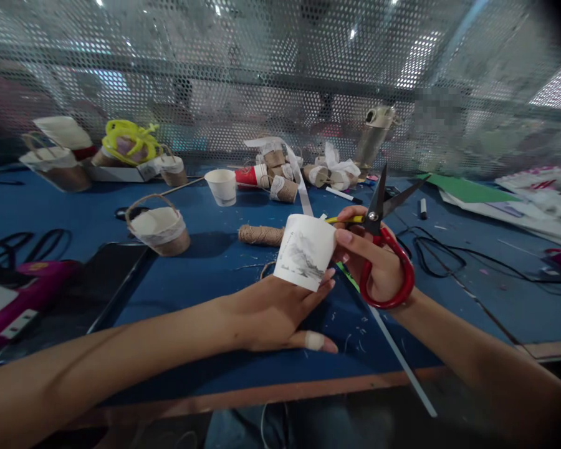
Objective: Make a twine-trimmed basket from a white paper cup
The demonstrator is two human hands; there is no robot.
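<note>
We hold a paper cup [303, 252] mid-frame, scissors [373, 216] looped on one hand.
Above the counter [206, 268], our right hand [376, 265] seems to pinch the cup's edge, scissor blades parted; our left hand [266, 315] spreads below, thumb apart, its grip hidden behind the cup. We seem to be positioning it; the next move calls for firm support, blades kept clear.

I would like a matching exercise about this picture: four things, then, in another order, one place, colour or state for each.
1. scissors
2. held cup
3. twine roll
4. tall bottle

a. near the perforated panel
b. red-handled, blades apart, in the right hand
c. white with a grey picture
d. lying on the blue table

Pairs: 1-b, 2-c, 3-d, 4-a
</note>
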